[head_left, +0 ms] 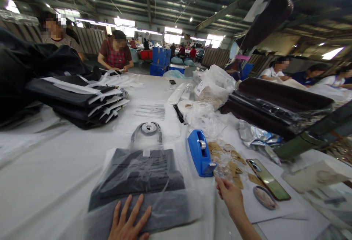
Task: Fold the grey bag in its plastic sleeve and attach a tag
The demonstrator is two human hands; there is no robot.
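Observation:
My left hand (129, 220) lies flat with its fingers spread on the lower part of a dark grey tote bag (148, 172). The bag is inside a clear plastic sleeve, and its handles (160, 137) point away from me. To the right stands a blue tape dispenser (198, 152) with a small roll in it. Just below the dispenser's front end, the thumb and fingers of my right hand (229, 196) are pinched together. Whatever they hold, if anything, is too small to make out.
Brown paper tags (235, 172) lie right of the dispenser, near a phone (268, 179) and a small oval dish (264, 197). Black bags (74, 95) are stacked at left. Plastic bags (214, 86) and dark rolled material (286, 93) stand behind. A co-worker (117, 53) is across the table.

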